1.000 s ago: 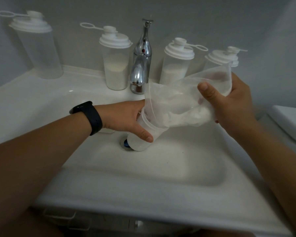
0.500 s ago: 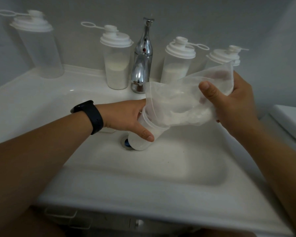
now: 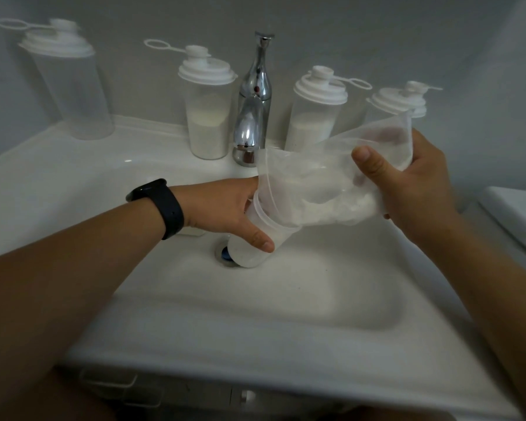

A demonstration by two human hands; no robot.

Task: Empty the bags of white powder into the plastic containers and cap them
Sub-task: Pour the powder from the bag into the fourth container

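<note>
Powder is being poured from the bag (image 3: 325, 189), gripped by the right hand (image 3: 413, 183), into 1 open container (image 3: 255, 241) held over the sink (image 3: 286, 299) by the left hand (image 3: 225, 208); next, the bag should be lifted higher.

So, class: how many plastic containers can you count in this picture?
5. Four capped ones stand along the back ledge: far left, left of the tap, right of it, and one partly behind the bag. The left hand holds an uncapped one.
</note>
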